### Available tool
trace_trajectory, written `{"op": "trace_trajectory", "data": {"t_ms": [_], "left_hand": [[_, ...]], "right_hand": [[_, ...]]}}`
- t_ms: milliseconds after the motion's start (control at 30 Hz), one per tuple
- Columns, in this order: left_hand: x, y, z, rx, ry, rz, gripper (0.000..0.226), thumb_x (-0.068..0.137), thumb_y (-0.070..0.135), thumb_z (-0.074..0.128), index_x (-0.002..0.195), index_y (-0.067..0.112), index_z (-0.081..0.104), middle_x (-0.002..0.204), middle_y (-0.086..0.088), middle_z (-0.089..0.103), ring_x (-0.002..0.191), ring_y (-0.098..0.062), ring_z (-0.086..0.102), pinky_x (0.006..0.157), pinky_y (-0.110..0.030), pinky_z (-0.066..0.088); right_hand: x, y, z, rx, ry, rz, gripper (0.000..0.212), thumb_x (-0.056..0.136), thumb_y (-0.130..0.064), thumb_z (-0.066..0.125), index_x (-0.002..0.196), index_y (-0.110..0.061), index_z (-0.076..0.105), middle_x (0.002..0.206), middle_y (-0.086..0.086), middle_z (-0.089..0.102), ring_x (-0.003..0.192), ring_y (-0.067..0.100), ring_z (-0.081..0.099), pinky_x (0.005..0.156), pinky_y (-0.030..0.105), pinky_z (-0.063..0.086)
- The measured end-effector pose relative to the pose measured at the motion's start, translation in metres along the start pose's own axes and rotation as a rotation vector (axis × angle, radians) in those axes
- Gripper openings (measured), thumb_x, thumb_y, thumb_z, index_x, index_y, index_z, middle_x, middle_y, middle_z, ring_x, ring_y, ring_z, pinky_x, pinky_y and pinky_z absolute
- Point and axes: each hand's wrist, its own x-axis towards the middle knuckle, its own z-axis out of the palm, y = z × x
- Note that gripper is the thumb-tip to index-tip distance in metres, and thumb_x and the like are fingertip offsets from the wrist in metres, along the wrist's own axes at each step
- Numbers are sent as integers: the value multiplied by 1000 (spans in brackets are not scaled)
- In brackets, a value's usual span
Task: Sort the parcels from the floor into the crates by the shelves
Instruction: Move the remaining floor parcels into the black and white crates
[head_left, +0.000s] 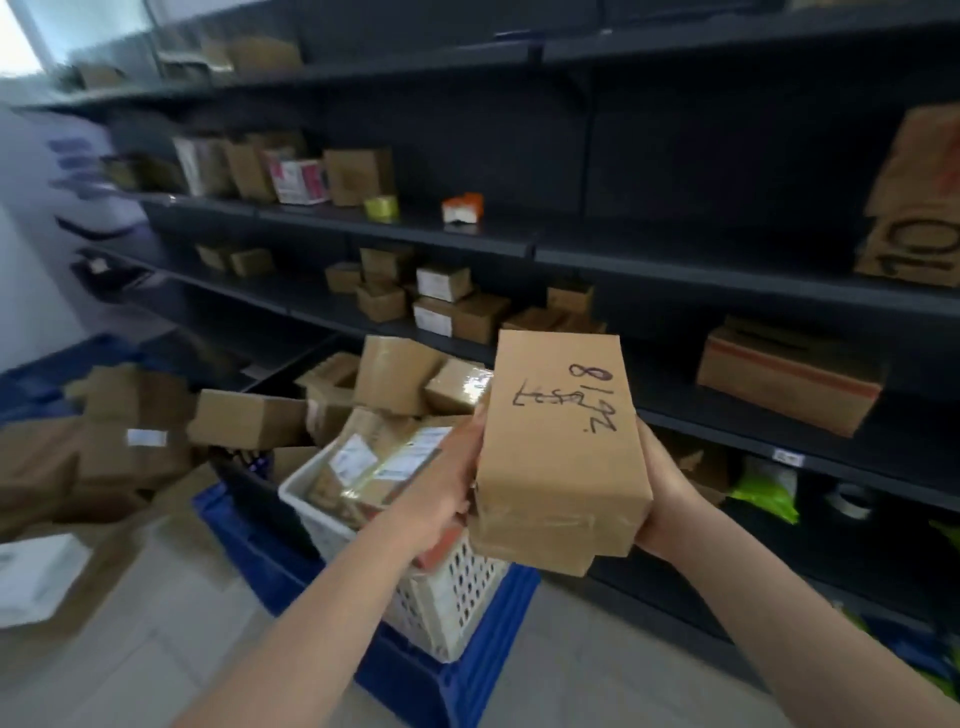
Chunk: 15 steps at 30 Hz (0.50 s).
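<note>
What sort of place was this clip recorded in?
Probably a parcel storeroom or sorting depot: dark shelves stocked with cardboard boxes, a white crate full of labelled parcels, and a taped parcel with a handwritten code held between left hand and right hand.

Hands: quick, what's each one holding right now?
Left hand: holds the brown parcel by its left side.
Right hand: holds the same parcel by its right side.

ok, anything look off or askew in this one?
Mainly the heap of boxes behind the white crate: they lie tilted and jumbled against each other, not stacked. The parcel held between the left hand and right hand looks intact, only its tape is wrinkled.
</note>
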Motion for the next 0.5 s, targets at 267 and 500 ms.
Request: {"op": "trace_trajectory", "data": {"t_ms": [267, 500], "left_hand": [[-8, 8, -240, 102, 88, -110, 83, 72, 85, 24, 137, 37, 45, 139, -6, 52, 125, -28, 48, 105, -47, 40], [46, -23, -372, -46, 273, -247, 109, 30, 98, 47, 114, 30, 61, 105, -5, 68, 99, -27, 61, 96, -50, 47]], "right_hand": [[58, 60, 226, 5, -92, -10, 32, 91, -44, 58, 96, -13, 66, 68, 4, 73, 58, 21, 69, 53, 29, 54], [122, 99, 350, -2, -67, 51, 36, 100, -40, 44, 86, -14, 65, 65, 4, 73, 52, 18, 69, 63, 35, 47]]}}
